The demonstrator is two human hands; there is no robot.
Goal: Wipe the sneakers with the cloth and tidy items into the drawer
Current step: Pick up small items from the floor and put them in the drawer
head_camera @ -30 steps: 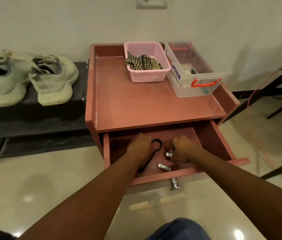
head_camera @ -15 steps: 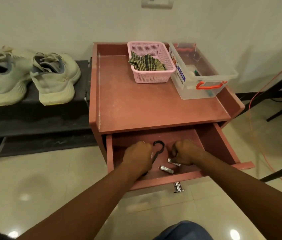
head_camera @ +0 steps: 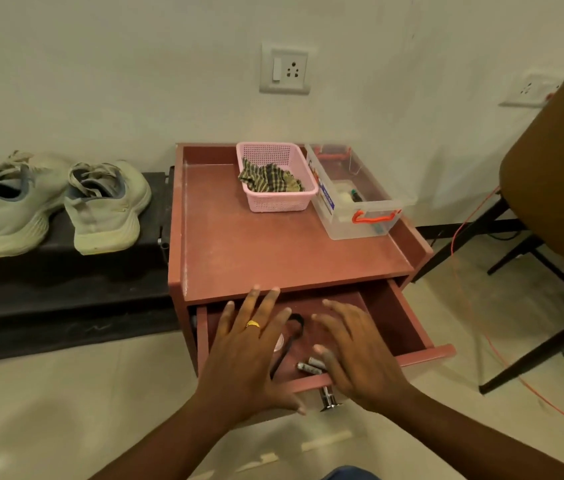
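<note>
Hovering over the open drawer (head_camera: 422,353), left hand (head_camera: 249,344) and right hand (head_camera: 353,351) are held spread and empty, its knob (head_camera: 329,401) found at the near edge between them.

The pulled-out reddish wooden drawer (head_camera: 408,320) has bare floor at its right. A black loop (head_camera: 299,323) and two small silver batteries (head_camera: 308,367) fill the middle.

We see dim, warm indoor light with a yellowish cast across the plain pale wall (head_camera: 100,81). Soft shadow pools inside the open reddish-brown wooden drawer (head_camera: 408,320) and beneath the black low bench (head_camera: 66,282) at 9 o'clock. The left hand (head_camera: 249,351) and right hand (head_camera: 360,355) are softened by motion blur. Wide-angle distortion bows the brown chair back (head_camera: 557,202) at 3 o'clock.
</note>
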